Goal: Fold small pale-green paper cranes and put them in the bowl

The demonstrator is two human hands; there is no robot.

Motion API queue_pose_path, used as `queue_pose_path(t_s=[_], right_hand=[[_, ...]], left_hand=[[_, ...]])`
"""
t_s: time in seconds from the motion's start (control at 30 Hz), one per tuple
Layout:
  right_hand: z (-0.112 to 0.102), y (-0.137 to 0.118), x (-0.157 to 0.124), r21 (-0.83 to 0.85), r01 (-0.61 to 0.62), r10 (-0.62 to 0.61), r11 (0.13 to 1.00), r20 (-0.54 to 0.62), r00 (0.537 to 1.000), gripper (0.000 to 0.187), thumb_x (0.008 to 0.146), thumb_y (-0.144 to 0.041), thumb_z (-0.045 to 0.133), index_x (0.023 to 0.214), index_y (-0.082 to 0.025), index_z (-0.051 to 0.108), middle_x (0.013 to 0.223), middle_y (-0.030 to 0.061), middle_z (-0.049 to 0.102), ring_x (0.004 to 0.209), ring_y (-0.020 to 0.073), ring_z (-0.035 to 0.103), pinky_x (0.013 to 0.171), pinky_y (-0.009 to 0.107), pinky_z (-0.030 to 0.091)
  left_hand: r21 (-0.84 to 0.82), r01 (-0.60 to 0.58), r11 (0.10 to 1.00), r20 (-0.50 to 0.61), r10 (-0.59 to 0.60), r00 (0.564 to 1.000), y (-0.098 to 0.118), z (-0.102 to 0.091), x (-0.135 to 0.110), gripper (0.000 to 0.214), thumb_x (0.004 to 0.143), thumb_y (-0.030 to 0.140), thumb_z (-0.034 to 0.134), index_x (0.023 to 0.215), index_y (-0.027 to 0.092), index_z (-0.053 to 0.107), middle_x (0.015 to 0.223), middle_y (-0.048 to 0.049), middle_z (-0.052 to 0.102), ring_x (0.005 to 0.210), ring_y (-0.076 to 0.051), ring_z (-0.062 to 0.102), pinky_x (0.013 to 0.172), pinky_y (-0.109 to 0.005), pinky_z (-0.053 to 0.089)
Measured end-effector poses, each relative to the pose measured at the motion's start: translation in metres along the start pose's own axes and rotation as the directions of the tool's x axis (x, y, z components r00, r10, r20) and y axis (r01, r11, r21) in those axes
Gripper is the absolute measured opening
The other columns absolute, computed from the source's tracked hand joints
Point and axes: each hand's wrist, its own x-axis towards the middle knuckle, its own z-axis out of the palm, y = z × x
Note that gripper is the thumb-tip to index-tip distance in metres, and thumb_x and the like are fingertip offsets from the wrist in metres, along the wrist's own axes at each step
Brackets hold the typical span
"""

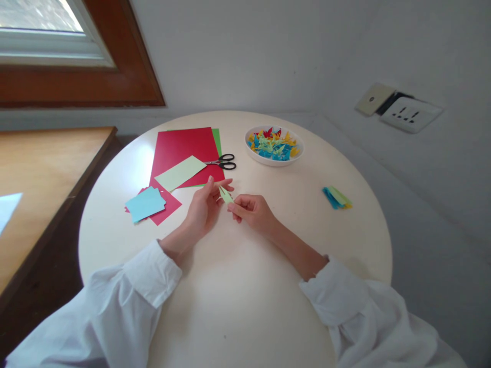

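Observation:
Between thumb and fingers, my right hand [250,210] pinches a small folded piece of pale green paper [226,196] above the round table. The piece is narrow, with two pointed ends at its upper left. Close beside it is my left hand [206,204], palm turned up, thumb raised and fingers apart. Its fingers are behind the folded paper; whether they touch it I cannot tell. Beyond my left hand, a pale green paper strip [180,173] and black-handled scissors [226,161] lie on a red sheet [184,145].
A white oval bowl [274,163] of colourful folded paper pieces stands at the back. Light blue paper squares [146,204] lie over red ones [169,208] at the left. Several folded papers [337,198] lie at the right of the white table [238,306]. A wall is behind.

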Motion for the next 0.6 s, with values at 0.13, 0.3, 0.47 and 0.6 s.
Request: queue_pose_path(t_s=[0.13,0.3,0.47,0.6], right_hand=[[-0.0008,-0.0019,-0.0004,0.022,0.025,-0.025,0.999,0.004,1.000,0.039,0.069,-0.050,0.061,0.052,-0.018,0.050,0.047,-0.0037,0.050,0.046,0.0076,0.045,0.050,0.024,0.039],[-0.0009,-0.0004,0.0006,0.040,0.018,-0.018,0.999,0.018,1.000,0.039,0.067,-0.052,0.062,0.054,-0.018,0.051,0.048,-0.0039,0.050,0.047,0.0083,0.046,0.050,0.024,0.038],[-0.0012,0.0022,0.0012,0.061,0.017,-0.018,0.998,0.027,0.999,0.038,0.067,-0.051,0.063,0.055,-0.017,0.052,0.048,-0.0038,0.050,0.046,0.0082,0.045,0.049,0.024,0.037],[-0.0014,0.0019,0.0011,0.070,0.017,-0.019,0.997,0.031,0.999,0.037,0.068,-0.051,0.063,0.057,-0.017,0.054,0.048,-0.0039,0.050,0.046,0.0084,0.045,0.048,0.024,0.037]], left_hand=[[0.077,0.069,0.995,0.160,-0.081,0.984,-0.0026,0.0008,-0.0021,0.039,0.073,0.044,0.062,0.093,0.011,0.067,0.077,-0.0064,0.063,0.057,-0.015,0.055,0.055,-0.031,0.045],[0.209,0.074,0.975,0.232,-0.123,0.965,-0.0083,-0.0003,-0.0034,0.030,0.072,0.038,0.065,0.079,0.009,0.070,0.057,-0.0038,0.058,0.057,-0.014,0.053,0.060,-0.030,0.042],[0.190,0.075,0.979,0.215,-0.116,0.970,-0.0093,-0.0012,-0.0032,0.031,0.074,0.037,0.063,0.085,0.009,0.070,0.051,-0.0009,0.055,0.056,-0.014,0.052,0.061,-0.030,0.041],[0.152,0.075,0.986,0.244,-0.111,0.963,-0.0089,-0.0010,-0.0039,0.027,0.074,0.036,0.063,0.074,0.010,0.071,0.050,-0.0009,0.053,0.057,-0.014,0.053,0.062,-0.031,0.041]])
